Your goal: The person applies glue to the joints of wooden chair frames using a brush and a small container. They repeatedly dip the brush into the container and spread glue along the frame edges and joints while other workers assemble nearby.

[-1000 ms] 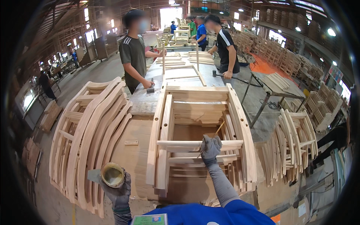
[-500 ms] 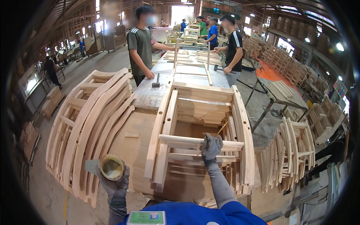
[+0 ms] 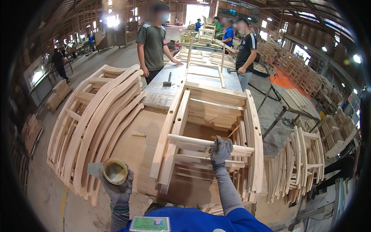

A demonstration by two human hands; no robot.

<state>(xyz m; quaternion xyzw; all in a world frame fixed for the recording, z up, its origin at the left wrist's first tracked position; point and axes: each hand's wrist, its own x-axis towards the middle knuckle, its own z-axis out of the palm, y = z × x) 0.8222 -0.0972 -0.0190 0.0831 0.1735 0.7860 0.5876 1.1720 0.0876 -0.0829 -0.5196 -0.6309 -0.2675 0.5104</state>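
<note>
My left hand (image 3: 120,189), in a grey glove, is closed around a small round tub (image 3: 115,178) with pale yellowish stuff inside. A flat grey piece (image 3: 94,169) juts out on the tub's left side; what it belongs to is unclear. Gloved as well, my right hand (image 3: 221,151) is closed on a thin wooden stick (image 3: 234,131) that slants up to the right. It sits at the round crossbar (image 3: 193,140) of a pale wooden chair frame (image 3: 162,152). More frames lie stacked beneath this one. The stick's lower end is not clearly visible.
Curved chair frames (image 3: 91,116) stand stacked on my left, and further frames (image 3: 305,158) at right. A small wooden block (image 3: 139,133) lies on the brown board. Ahead, a hammer (image 3: 167,80) rests on a grey table (image 3: 154,96), with one person (image 3: 154,50) on each side. A metal-legged table (image 3: 286,102) stands right.
The whole view has shifted slightly, with the scene moving right and down. The person at left has lowered a hand from an upright piece to the table. My hands keep their holds.
</note>
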